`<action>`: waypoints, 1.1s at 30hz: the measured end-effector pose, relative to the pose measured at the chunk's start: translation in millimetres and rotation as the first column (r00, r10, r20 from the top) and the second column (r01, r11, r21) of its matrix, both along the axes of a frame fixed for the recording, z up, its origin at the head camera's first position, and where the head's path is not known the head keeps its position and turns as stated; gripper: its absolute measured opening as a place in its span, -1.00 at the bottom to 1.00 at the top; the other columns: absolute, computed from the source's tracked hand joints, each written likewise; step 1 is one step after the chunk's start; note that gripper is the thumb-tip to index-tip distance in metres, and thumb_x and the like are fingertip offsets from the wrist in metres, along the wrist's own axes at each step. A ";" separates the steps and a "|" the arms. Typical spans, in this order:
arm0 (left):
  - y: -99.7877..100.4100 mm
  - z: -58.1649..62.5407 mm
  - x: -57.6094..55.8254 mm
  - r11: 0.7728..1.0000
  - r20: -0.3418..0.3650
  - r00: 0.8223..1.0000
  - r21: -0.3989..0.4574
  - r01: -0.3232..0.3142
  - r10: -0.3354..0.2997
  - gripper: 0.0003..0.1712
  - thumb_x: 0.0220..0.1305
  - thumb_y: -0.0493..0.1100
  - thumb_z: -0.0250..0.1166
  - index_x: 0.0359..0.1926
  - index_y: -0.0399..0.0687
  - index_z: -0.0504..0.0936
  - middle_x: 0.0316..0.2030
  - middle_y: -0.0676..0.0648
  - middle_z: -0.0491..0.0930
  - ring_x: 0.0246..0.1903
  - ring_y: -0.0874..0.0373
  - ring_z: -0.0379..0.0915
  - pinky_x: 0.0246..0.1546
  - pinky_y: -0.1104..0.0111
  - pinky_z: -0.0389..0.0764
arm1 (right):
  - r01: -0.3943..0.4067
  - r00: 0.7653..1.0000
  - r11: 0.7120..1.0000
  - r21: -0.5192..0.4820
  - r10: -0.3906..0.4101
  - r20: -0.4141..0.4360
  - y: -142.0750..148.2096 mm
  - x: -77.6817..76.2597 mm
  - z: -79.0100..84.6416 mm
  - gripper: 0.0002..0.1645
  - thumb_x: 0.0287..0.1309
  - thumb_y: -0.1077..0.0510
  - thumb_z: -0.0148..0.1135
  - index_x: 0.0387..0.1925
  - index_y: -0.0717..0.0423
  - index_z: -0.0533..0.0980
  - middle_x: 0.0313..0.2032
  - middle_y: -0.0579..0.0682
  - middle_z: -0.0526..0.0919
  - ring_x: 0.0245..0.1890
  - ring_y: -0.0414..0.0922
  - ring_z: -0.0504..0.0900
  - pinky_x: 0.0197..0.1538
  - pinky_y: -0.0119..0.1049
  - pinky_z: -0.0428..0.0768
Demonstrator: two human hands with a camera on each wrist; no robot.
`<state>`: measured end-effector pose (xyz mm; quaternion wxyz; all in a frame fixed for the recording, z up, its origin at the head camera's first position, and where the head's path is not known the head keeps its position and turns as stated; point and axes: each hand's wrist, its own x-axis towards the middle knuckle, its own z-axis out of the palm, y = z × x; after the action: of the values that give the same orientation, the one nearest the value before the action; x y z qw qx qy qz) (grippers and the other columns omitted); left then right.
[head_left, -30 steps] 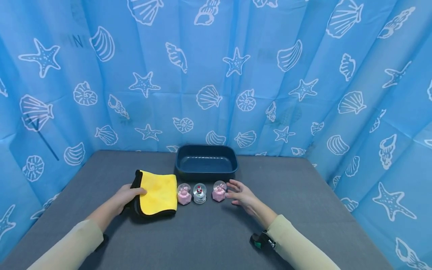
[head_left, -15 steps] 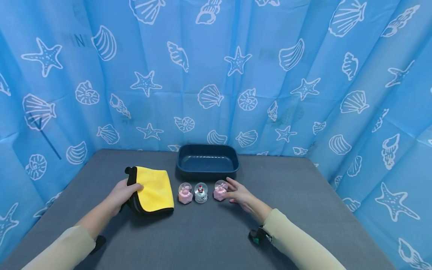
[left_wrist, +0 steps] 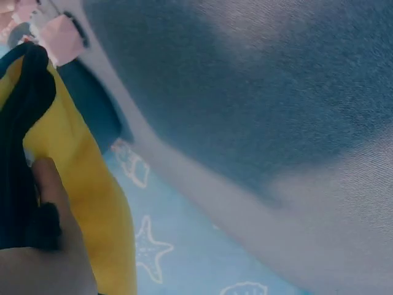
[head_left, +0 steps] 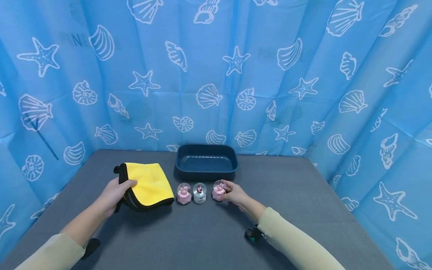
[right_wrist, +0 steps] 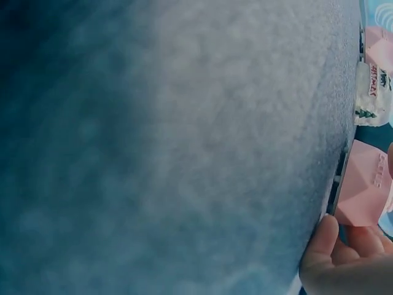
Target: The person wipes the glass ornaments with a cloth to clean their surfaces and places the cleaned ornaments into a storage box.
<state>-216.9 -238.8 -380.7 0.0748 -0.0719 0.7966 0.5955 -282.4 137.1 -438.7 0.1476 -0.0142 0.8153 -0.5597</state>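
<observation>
My left hand (head_left: 113,193) grips a folded yellow cloth (head_left: 148,183) with black edging by its left side, thumb on top. In the left wrist view the cloth's black edge (left_wrist: 27,123) runs beside the thumb. My right hand (head_left: 237,195) holds the rightmost snow globe (head_left: 218,191), which has a pink faceted base, with fingers curled round its right side. The right wrist view has fingertips against that pink base (right_wrist: 362,184). Left of it stand a white-based snow globe (head_left: 200,194) with a small red-and-white figure and another pink snow globe (head_left: 183,195).
A dark blue rectangular dish (head_left: 207,173) stands behind the snow globes. The grey table (head_left: 202,240) ends at a blue curtain (head_left: 216,67) with white shells and starfish.
My left hand has drawn the cloth leftward, away from the left pink globe. My right hand has moved in from the right and taken hold of the right pink globe.
</observation>
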 end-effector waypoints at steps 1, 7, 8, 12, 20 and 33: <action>0.2 1.0 0.7 1.000 -0.004 1.000 -0.001 -0.001 0.001 -0.29 0.45 -0.01 0.02 0.36 -0.46 0.09 -0.10 -0.13 0.58 -0.29 0.24 0.58 -0.28 0.36 0.59 | 0.004 1.000 1.000 0.014 -0.004 -0.014 -1.0 0.1 0.0 -0.21 -0.01 0.34 0.43 0.30 0.23 0.35 0.09 0.21 0.58 -0.01 0.01 0.51 -0.01 -0.04 0.52; 2.5 5.0 5.0 1.000 -0.022 1.000 0.012 -0.010 0.011 -0.28 0.47 0.01 0.01 0.39 -0.42 0.04 -0.08 -0.13 0.57 -0.29 0.24 0.58 -0.27 0.38 0.60 | 0.022 0.999 0.997 0.074 -0.019 -0.049 -4.2 0.6 2.0 -0.44 -0.01 0.35 0.42 0.08 0.28 0.48 -0.14 0.07 0.64 -0.19 -0.05 0.50 -0.19 -0.23 0.47; 3.0 5.6 6.0 1.000 -0.027 1.000 0.014 -0.013 0.014 -0.27 0.47 0.01 0.00 0.39 -0.41 0.03 -0.07 -0.14 0.56 -0.28 0.25 0.58 -0.26 0.38 0.60 | 0.023 0.999 0.997 0.077 -0.019 -0.047 -4.5 0.6 2.2 -0.45 -0.01 0.35 0.41 0.08 0.28 0.49 -0.14 0.07 0.64 -0.19 -0.05 0.50 -0.19 -0.23 0.47; 6.5 7.1 9.5 1.000 -0.045 0.999 0.009 -0.027 0.028 -0.28 0.47 0.02 0.00 0.39 -0.40 0.03 -0.06 -0.15 0.55 -0.29 0.25 0.57 -0.26 0.39 0.60 | 0.030 0.999 0.995 0.091 -0.026 -0.041 -5.1 1.1 3.9 -0.45 0.02 0.34 0.39 0.11 0.25 0.49 -0.12 0.08 0.64 -0.19 -0.05 0.49 -0.19 -0.24 0.46; 11.9 8.4 12.6 0.998 -0.073 0.996 0.042 -0.056 0.059 -0.31 0.47 0.00 0.01 0.37 -0.38 0.06 -0.15 -0.06 0.59 -0.32 0.25 0.59 -0.28 0.39 0.60 | 0.078 0.997 0.996 0.044 -0.077 -0.019 0.7 7.3 12.3 -0.45 -0.01 0.45 0.32 0.09 0.37 0.47 -0.13 0.15 0.62 -0.16 -0.01 0.53 -0.11 -0.10 0.56; 22.7 21.0 14.8 0.995 -0.112 0.989 0.048 -0.090 0.095 -0.29 0.46 0.02 0.05 0.39 -0.33 0.07 0.01 -0.20 0.52 -0.28 0.30 0.58 -0.23 0.45 0.59 | 0.136 0.990 0.954 -0.266 -0.121 0.071 5.0 9.6 55.3 -0.69 0.17 0.36 0.22 -0.06 0.33 0.40 -0.12 0.13 0.49 -0.27 -0.06 0.53 -0.31 -0.31 0.56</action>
<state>-202.2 -216.1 -359.6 0.0027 -0.0729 0.7824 0.6185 -272.8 142.1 -383.4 0.1295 0.0340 0.7262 -0.6743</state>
